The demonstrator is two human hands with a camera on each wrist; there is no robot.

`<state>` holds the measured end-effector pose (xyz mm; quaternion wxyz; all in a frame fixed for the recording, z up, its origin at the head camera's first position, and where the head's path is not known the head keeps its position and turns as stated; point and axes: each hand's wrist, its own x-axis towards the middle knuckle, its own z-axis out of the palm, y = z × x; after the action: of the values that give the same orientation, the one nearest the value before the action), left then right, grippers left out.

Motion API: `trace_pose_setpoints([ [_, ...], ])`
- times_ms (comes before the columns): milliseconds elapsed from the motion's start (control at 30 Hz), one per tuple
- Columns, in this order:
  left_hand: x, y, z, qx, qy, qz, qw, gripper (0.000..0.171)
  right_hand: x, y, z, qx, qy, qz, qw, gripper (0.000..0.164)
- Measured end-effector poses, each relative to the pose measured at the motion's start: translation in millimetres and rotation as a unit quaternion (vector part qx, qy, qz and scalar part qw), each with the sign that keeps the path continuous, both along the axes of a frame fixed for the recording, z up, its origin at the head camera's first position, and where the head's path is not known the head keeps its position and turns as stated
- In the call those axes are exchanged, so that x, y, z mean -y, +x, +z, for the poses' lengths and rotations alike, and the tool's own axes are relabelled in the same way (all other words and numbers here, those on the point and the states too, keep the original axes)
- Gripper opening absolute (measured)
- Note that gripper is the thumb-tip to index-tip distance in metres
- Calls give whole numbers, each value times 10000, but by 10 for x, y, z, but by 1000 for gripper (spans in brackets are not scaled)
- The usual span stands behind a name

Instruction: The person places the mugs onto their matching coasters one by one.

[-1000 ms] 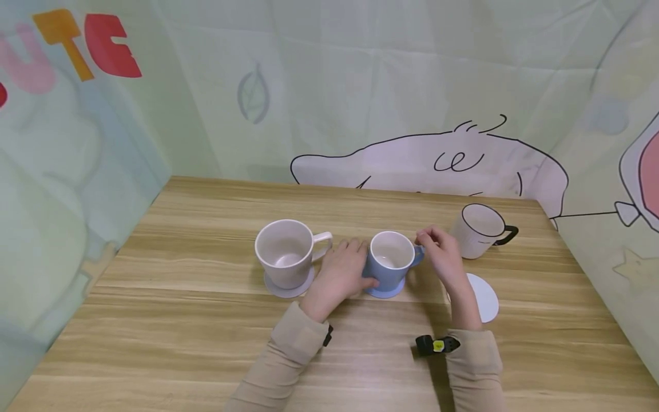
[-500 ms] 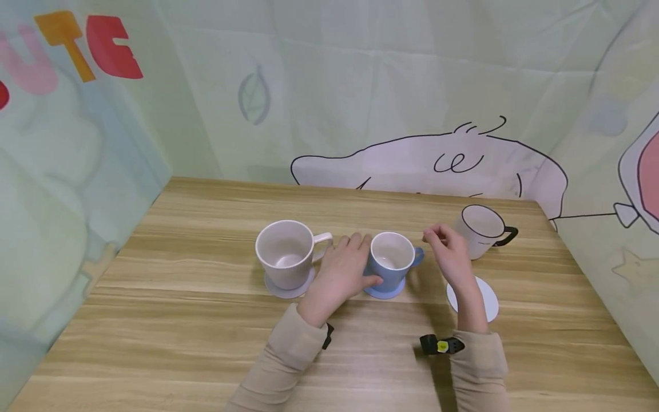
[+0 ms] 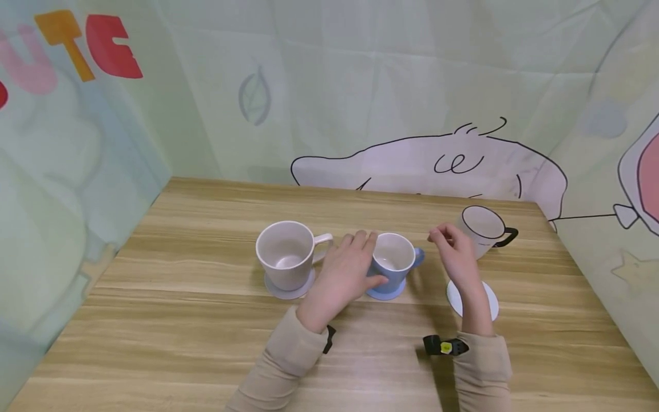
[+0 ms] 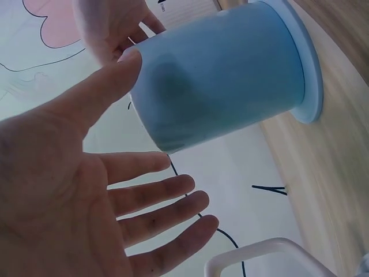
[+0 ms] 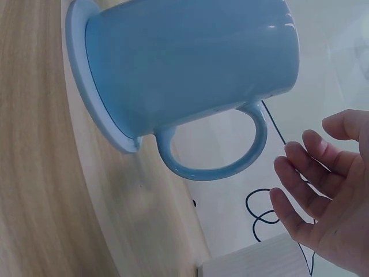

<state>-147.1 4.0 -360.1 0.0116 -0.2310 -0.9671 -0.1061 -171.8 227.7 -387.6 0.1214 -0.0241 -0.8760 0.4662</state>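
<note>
A light blue mug stands upright on a blue coaster, its handle turned to the right. Along its left side is my left hand, fingers straight and spread; in the left wrist view the thumb overlaps the rim, and whether it touches cannot be made out. My right hand hovers right of the handle, apart from it, its fingers loosely bent and holding nothing. To the left, a larger whitish mug stands on a pale coaster.
Behind my right hand is a white mug with a black rim and black handle. A round white coaster lies on the wooden table, partly under my right forearm. A printed cloth hangs around the table's back and sides.
My right hand has drawn away from the blue mug's handle to the right. My left hand has shifted slightly, its fingers lifting a little toward the rim. The mugs have not moved.
</note>
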Motion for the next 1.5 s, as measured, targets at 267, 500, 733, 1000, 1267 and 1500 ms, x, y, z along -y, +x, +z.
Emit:
trace_pose_setpoints([
  [267,-51,39,46,-4,-47,-36,10000,88,-27,46,40,-21,-40,-130,9999,34],
  [500,-69,58,48,-129,63,-135,9998,88,-41,59,72,-212,-115,-171,9996,33],
  [733,-105,86,48,-386,220,-284,9986,85,-25,71,124,-288,-531,-85,9981,29],
  [1000,-233,174,57,-927,359,-625,9931,81,-38,78,173,-605,-1638,38,9846,23],
  [1267,-311,258,57,-1169,426,-772,9892,73,-140,118,151,-747,-2199,22,9727,23],
  [1500,-354,276,66,-1511,670,-866,9824,67,-268,147,149,-835,-2405,-53,9670,24],
])
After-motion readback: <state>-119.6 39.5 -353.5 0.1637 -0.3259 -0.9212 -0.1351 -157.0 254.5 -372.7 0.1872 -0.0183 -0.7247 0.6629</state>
